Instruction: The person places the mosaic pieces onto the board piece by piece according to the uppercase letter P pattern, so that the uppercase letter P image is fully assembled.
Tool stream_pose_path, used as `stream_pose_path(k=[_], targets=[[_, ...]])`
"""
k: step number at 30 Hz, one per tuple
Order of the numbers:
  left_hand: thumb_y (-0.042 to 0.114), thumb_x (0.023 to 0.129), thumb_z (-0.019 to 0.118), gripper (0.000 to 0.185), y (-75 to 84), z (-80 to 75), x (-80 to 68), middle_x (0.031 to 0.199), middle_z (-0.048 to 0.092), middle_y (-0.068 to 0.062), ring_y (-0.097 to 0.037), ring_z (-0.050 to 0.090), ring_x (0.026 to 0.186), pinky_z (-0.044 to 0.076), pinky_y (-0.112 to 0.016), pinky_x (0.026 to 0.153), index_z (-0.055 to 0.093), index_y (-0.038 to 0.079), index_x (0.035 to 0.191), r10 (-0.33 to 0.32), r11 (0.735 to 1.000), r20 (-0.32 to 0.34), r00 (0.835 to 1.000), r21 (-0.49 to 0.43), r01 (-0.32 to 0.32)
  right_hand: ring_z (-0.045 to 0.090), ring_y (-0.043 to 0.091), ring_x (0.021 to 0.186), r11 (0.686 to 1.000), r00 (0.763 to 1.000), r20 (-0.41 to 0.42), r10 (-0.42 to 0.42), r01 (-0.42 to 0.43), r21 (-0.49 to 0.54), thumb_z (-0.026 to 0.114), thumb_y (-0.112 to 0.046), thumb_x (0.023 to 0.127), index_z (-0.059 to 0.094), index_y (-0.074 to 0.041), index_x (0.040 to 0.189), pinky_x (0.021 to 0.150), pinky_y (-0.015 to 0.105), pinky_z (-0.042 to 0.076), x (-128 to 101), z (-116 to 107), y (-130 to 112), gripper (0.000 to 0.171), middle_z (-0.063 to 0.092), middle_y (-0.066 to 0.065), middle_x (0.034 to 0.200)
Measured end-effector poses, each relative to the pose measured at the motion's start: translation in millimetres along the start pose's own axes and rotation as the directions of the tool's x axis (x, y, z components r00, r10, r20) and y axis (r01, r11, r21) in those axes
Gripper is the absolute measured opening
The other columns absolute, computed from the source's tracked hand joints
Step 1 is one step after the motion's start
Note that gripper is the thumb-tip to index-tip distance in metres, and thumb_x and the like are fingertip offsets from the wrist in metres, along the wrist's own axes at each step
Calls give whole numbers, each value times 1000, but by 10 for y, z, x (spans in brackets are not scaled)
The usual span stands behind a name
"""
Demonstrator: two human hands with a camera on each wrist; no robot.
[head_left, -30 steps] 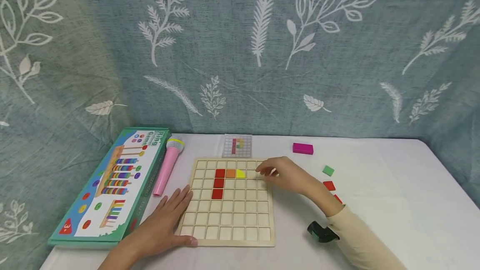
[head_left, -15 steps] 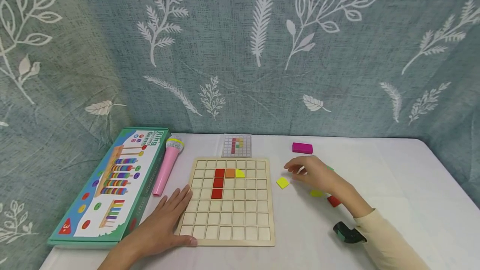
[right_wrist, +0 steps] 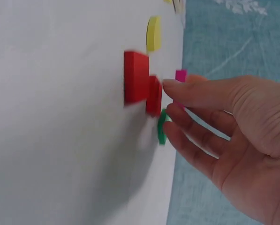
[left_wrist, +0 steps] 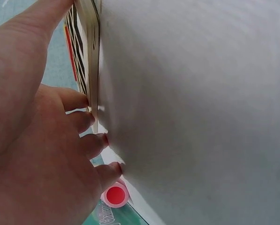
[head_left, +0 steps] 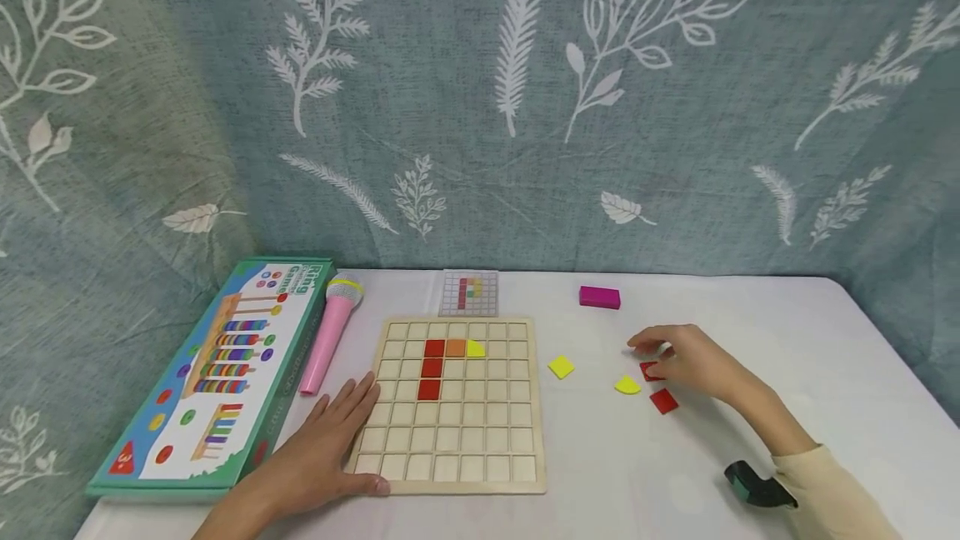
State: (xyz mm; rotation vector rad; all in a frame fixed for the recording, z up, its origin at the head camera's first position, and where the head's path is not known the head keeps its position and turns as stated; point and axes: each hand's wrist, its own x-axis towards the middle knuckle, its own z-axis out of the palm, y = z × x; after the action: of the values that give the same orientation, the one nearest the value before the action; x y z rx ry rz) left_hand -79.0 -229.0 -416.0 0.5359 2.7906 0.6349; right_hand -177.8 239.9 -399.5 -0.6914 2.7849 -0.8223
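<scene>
White table (head_left: pixel 750 323) against leaf-print curtain. Right of wooden grid board (head_left: pixel 450 402): right hand (head_left: pixel 693 361), fingers loosely extended, fingertips at red tile (head_left: pixel 649 371), gripping nothing. Left hand (head_left: pixel 330 448) flat, fingers straight, pressing board's near-left corner.

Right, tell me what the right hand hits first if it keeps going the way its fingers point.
The right hand points left along the table, fingertips at a red tile. That tile likely comes first; beyond it lies the yellow quarter-round piece, though depth is hard to judge.

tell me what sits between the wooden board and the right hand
Head view: a yellow square tile and a yellow quarter-round piece lie between the board and the right hand.
</scene>
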Motion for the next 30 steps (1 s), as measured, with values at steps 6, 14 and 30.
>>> stream_pose_path(k=[6,14,30], targets=[[70,60,61,113,-6,7,-27,150,14,-10,-33,10,136,7,-50,108,20,5,144,2,1000,-14,1000,-5,-2,57,15,89,1000,1000,31,-7,7,29,72,-4,73,64,-8,106,76,28,53,-91,18,78,34,65,-1,100],[69,61,62,112,-1,4,-24,150,15,-10,-33,10,137,6,-48,109,20,5,144,8,1000,-19,1000,-12,-9,58,13,84,1000,1000,-4,-18,18,19,70,-1,74,64,-6,106,74,25,53,-108,21,68,33,66,-2,94],[69,61,62,112,-21,23,-19,150,14,-10,-32,10,137,6,-48,109,20,5,144,11,1000,-26,1000,-10,-12,58,7,78,993,993,-43,-109,111,32,69,1,75,64,-4,106,71,25,53,25,-8,-126,32,64,-6,85]])
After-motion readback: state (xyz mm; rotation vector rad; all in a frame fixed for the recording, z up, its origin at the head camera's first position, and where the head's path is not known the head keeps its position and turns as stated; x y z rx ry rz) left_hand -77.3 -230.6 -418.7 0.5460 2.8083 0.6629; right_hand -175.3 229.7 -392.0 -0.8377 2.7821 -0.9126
